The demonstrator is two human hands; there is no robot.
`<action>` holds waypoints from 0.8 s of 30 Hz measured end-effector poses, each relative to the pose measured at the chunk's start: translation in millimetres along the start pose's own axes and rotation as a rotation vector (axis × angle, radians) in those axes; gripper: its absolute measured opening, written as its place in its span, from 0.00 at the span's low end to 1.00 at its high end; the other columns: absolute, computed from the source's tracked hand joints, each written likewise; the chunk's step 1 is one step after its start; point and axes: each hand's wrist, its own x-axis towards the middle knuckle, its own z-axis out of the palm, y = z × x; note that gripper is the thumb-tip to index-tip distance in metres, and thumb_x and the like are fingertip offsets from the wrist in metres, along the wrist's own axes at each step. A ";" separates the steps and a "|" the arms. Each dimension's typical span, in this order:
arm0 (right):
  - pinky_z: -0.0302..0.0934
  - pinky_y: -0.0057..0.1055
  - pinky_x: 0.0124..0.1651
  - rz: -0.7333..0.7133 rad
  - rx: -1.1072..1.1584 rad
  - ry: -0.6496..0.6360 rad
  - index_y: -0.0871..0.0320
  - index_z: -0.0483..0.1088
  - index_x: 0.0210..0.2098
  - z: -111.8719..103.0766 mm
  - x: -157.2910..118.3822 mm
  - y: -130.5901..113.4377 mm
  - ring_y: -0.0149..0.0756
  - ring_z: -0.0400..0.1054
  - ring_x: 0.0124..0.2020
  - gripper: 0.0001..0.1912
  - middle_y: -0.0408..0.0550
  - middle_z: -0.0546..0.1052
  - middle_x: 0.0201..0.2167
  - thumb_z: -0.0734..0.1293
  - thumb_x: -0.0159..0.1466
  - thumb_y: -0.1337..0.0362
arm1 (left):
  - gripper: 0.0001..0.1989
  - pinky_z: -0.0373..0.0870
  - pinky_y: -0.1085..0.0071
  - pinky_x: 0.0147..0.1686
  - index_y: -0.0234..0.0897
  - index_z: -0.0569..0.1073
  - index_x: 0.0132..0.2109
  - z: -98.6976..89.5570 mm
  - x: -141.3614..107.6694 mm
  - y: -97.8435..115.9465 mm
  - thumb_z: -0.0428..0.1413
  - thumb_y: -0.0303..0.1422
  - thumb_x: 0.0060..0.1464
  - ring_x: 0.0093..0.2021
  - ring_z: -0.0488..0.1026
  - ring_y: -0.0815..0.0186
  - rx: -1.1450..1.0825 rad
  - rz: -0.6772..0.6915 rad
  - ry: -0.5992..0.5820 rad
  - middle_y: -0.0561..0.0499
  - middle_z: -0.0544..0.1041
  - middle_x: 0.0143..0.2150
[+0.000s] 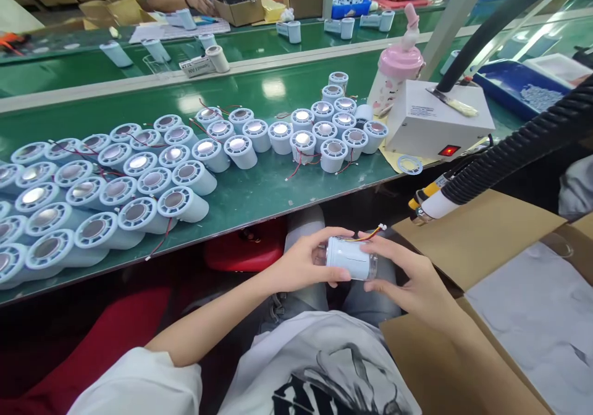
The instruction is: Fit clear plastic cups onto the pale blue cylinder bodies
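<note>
Above my lap, my left hand (324,260) and my right hand (402,273) hold one light blue cylindrical housing (348,259) between them. It lies on its side, with clear plastic at both ends. My left fingers wrap round its left end, while my right thumb and fingers grip its right end. Thin coloured wires (365,236) with a white connector stick out at the top. On the bench in front stand many similar light blue cylinders (184,204), a large group at the left and a smaller cluster (333,154) towards the middle. Several have red and black wires trailing from them.
At the right of the green bench (259,186) are a white box-shaped device (440,118) with a lit red switch and a pink-lidded bottle (398,66). A black ribbed hose (514,143) crosses on the right, above an open carton (482,236). Co-workers' hands (201,1) show across the bench.
</note>
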 end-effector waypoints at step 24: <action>0.67 0.34 0.55 0.143 0.561 0.041 0.42 0.67 0.52 10.8 -17.3 18.0 0.38 0.67 0.55 0.25 0.43 0.71 0.55 0.74 0.59 0.66 | 0.39 0.66 0.59 0.59 0.44 0.65 0.63 -2.7 4.7 9.3 0.68 0.28 0.44 0.60 0.69 0.54 0.164 0.114 -0.079 0.42 0.68 0.63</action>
